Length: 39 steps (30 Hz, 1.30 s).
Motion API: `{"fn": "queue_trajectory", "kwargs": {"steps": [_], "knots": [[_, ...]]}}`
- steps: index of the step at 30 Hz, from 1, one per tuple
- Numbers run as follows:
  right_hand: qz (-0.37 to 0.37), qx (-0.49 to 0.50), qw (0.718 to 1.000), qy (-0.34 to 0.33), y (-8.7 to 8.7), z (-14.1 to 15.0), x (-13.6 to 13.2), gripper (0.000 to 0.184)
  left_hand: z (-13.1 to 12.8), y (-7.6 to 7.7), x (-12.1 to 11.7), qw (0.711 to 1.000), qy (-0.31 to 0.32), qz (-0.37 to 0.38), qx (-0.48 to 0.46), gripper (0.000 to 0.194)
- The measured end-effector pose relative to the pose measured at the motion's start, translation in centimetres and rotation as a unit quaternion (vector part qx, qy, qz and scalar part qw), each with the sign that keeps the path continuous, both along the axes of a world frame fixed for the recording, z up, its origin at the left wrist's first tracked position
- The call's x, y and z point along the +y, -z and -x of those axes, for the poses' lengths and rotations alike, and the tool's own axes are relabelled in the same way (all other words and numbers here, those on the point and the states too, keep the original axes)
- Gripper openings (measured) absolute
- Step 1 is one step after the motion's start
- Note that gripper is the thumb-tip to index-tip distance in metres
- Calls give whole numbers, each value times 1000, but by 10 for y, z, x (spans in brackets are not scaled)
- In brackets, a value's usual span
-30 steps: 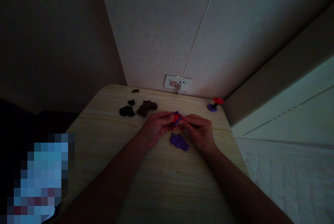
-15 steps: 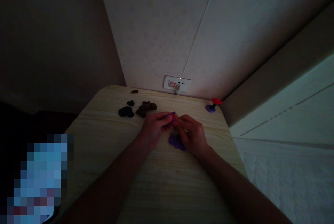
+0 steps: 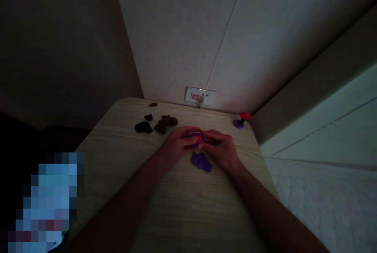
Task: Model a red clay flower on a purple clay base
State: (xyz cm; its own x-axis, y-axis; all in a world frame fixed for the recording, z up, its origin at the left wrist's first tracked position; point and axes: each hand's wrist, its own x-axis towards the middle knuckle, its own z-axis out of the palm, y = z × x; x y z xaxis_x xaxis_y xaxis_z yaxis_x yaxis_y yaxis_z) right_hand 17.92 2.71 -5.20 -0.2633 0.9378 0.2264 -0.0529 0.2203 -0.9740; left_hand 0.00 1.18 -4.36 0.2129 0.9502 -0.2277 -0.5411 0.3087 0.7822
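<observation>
The left hand grips a purple-rimmed red piece, thumb on its red face, while I watch from my remote post as the right hand pinches the opposite rim, over the wooden table, in from its far edge. A purple lump lies just nearer; a red-topped figure stands by the far-right corner.

From your head, the one camera looked forward and down over your forearms at the tabletop, well back from your left hand and right hand, facing the wall; its reach into the dark left was hard to judge.
</observation>
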Motion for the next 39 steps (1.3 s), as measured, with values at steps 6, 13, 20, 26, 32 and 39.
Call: {"fn": "queue_trajectory", "kwargs": {"steps": [6, 13, 20, 26, 32, 39], "knots": [[-13, -28, 999, 40, -5, 4, -5, 30, 1, 3, 0, 1000, -14, 5, 15, 40], [-56, -58, 993, 87, -7, 8, -7, 25, -8, 1, -1, 997, -72, -2, -17, 32], [-74, -63, 995, 27, -8, 8, -7, 29, -5, -3, 2, 994, -96, 11, -52, 30], [-13, -21, 995, 101, -7, 9, -8, 34, -4, -1, 2, 997, -74, 15, -33, 27], [-148, -77, 981, 100, -7, 13, -10, 10, -4, 0, 1, 994, -104, 0, -28, 30], [-224, -127, 965, 58, -11, 14, -11, 22, -6, 2, 0, 991, -127, -18, -36, 31]]}}
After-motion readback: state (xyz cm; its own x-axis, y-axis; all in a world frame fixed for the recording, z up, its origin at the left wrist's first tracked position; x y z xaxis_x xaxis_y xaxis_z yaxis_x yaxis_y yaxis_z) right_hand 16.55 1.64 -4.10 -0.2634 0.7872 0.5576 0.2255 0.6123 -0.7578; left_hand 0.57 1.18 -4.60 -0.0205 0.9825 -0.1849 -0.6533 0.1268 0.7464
